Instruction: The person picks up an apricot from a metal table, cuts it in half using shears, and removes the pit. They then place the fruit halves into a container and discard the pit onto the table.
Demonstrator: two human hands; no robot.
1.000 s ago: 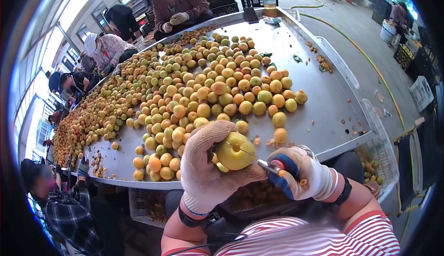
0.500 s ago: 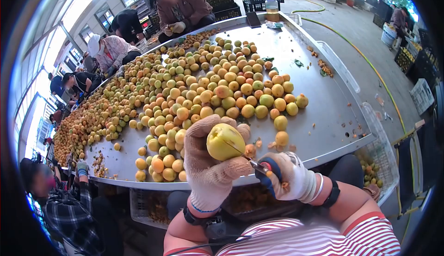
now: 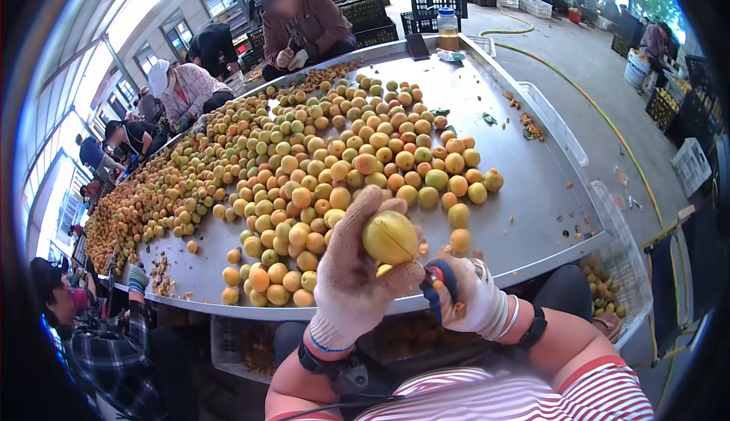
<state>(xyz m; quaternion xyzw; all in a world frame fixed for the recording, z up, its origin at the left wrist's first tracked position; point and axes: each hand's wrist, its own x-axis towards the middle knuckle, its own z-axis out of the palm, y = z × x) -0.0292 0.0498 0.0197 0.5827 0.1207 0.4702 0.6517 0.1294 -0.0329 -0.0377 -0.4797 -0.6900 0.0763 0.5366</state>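
One yellow-green apricot (image 3: 390, 238) sits in the gloved left hand (image 3: 353, 276), raised in front of the person's chest and above the near edge of the steel table (image 3: 532, 193). The left fingers are curled around it, the thumb side below and toward the right hand, so that its upper face is open to view. It is almost round, with no strong long axis; a thin dark line crosses its face on a slant, from upper left to lower right, and whether this is a crease, a cut or a blade I cannot tell.

The gloved right hand (image 3: 465, 295) is just beside, below and to the right of the apricot. Its fingers are closed around a slim knife-like tool (image 3: 436, 273), mostly hidden by the glove, which points up and left at the fruit's lower right side, roughly in line with the dark line. The left hand is the nearer one, being in contact with the apricot.

Beyond the hands, many loose apricots (image 3: 301, 197) spread over the table toward the left. A translucent crate (image 3: 625, 269) with more fruit stands at the right, and a person in a brown jacket (image 3: 323, 22) sits across the table.
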